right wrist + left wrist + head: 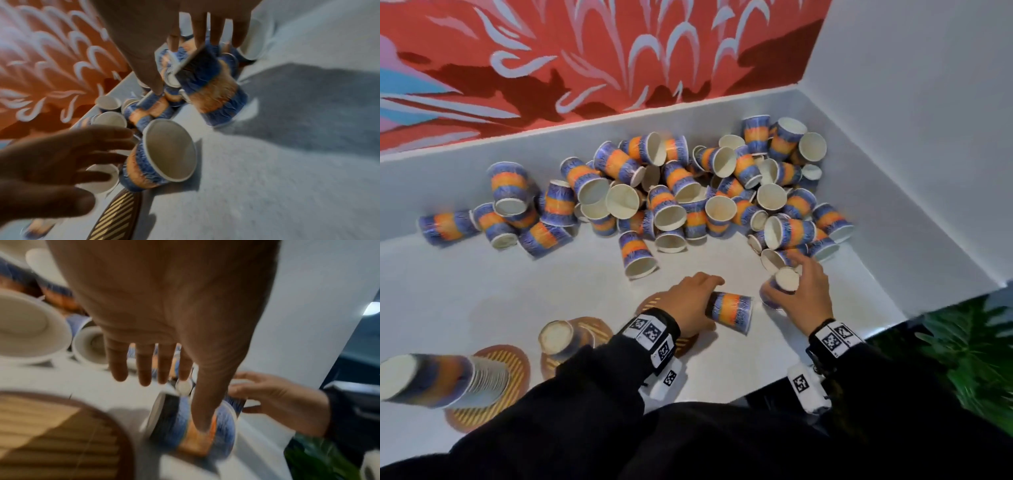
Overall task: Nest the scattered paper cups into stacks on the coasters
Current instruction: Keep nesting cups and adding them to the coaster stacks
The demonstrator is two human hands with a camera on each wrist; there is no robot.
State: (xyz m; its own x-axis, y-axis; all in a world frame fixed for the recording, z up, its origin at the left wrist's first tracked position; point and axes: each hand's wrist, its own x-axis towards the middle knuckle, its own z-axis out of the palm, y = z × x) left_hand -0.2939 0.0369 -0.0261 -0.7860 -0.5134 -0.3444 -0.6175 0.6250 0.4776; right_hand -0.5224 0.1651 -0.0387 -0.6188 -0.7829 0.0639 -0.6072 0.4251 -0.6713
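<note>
Several blue-and-orange paper cups (pixel 688 192) lie scattered in a heap at the back of the white table (pixel 482 291). My left hand (pixel 698 294) hovers over a striped coaster (pixel 685 342), fingers straight and spread, thumb resting on a cup lying on its side (pixel 731 310) (pixel 205 439) (pixel 164 154). To its right, my right hand (pixel 786 279) (pixel 180 65) holds an upside-down cup (pixel 779 286) (pixel 216 94) between thumb and fingers at the heap's near edge. A short stack (pixel 558 339) stands on a second coaster (pixel 599 327). A tall stack (pixel 431 380) stands on a third (pixel 513 363).
A white side wall (pixel 911 154) closes the table on the right, and a red mural wall (pixel 585 61) runs behind the heap. A green plant (pixel 969 359) sits beyond the table's near right edge. Bare tabletop lies between the coasters and the heap.
</note>
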